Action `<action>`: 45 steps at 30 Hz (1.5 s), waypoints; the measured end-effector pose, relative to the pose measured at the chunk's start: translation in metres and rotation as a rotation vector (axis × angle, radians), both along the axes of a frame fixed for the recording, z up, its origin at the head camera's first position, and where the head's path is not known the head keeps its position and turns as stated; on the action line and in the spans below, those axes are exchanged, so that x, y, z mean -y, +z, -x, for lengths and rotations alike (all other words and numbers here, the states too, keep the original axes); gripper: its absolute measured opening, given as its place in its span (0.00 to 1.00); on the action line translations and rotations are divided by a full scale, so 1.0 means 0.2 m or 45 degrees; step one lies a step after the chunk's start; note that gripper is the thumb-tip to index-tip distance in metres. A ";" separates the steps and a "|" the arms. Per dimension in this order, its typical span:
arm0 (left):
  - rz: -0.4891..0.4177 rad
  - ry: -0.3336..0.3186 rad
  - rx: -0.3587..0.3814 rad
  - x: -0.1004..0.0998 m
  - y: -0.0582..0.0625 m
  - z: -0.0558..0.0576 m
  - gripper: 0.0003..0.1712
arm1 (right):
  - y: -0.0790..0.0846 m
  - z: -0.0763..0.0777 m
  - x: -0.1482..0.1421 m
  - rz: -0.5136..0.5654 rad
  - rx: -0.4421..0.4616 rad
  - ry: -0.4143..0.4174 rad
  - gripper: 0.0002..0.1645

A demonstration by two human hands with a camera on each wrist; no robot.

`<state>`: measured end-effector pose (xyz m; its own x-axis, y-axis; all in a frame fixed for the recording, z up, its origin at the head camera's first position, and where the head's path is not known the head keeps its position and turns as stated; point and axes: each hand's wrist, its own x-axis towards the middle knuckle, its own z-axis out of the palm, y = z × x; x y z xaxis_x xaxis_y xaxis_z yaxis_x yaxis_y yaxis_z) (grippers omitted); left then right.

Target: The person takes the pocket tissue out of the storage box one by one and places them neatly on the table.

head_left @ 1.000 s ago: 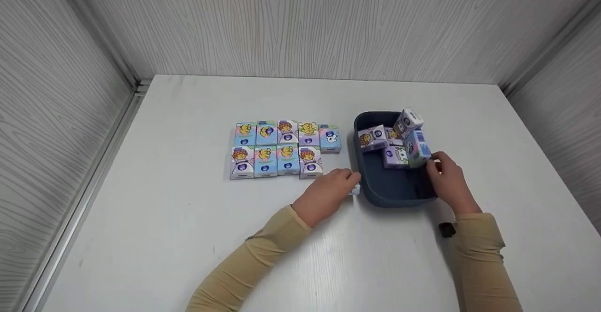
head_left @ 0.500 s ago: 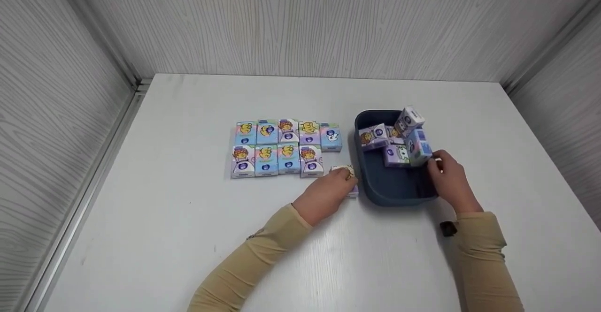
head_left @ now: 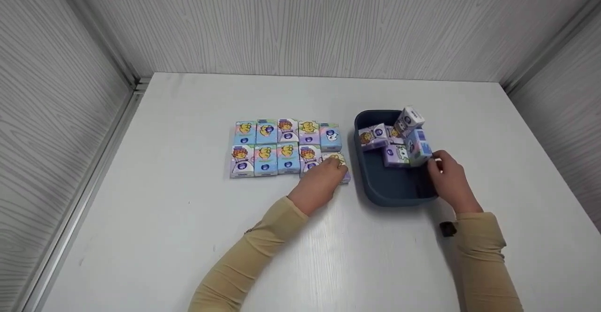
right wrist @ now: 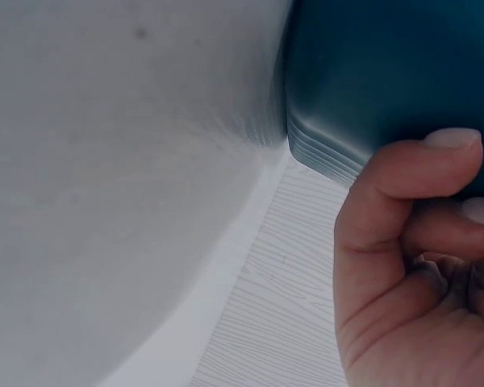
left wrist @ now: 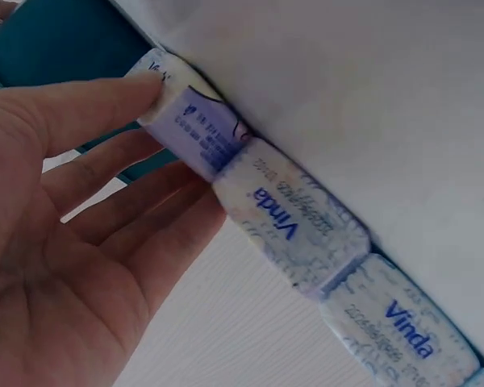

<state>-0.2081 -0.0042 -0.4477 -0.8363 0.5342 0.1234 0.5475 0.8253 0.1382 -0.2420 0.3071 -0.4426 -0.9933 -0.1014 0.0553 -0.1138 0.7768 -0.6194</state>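
My left hand (head_left: 320, 181) pinches a small purple-and-white tissue pack (left wrist: 195, 121) at the right end of the front row. In the left wrist view, the thumb lies on its near end and the fingers are on the side; its end touches the neighbouring tissue pack (left wrist: 286, 214), marked Vinda. The fingers hide part of the held pack in the head view. At the right side of a dark blue bin (head_left: 389, 183), my right hand (head_left: 451, 180) grips the wall with curled fingers. Several tissue packs (head_left: 396, 156) lie jumbled in the bin's far part.
A back row of cartoon-printed tissue packs (head_left: 288, 131) lies flat against the front row on the white table (head_left: 155, 218). A small black object (head_left: 447, 229) is beside the right cuff. Pale wood-grain panels (head_left: 300, 26) stand behind and at both sides.
My left hand has moved left and slightly away from me, bringing the tissue pack from beside the bin to the front row's right end. The right hand and bin stay put.
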 end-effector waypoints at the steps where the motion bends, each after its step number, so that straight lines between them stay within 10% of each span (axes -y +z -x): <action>1: -0.001 0.010 -0.005 0.00 0.00 0.00 0.16 | 0.00 0.00 0.00 -0.001 -0.004 -0.001 0.23; 24: -0.030 0.146 -0.030 -0.04 0.10 0.01 0.10 | 0.03 0.00 0.00 0.000 0.001 -0.021 0.23; 34: -0.013 0.033 -0.262 -0.20 0.21 0.01 0.17 | 0.02 0.00 -0.01 0.007 0.019 -0.008 0.23; 45: -0.044 -0.090 -0.267 -0.46 0.25 0.04 0.27 | 0.00 0.01 -0.01 0.012 0.028 -0.008 0.22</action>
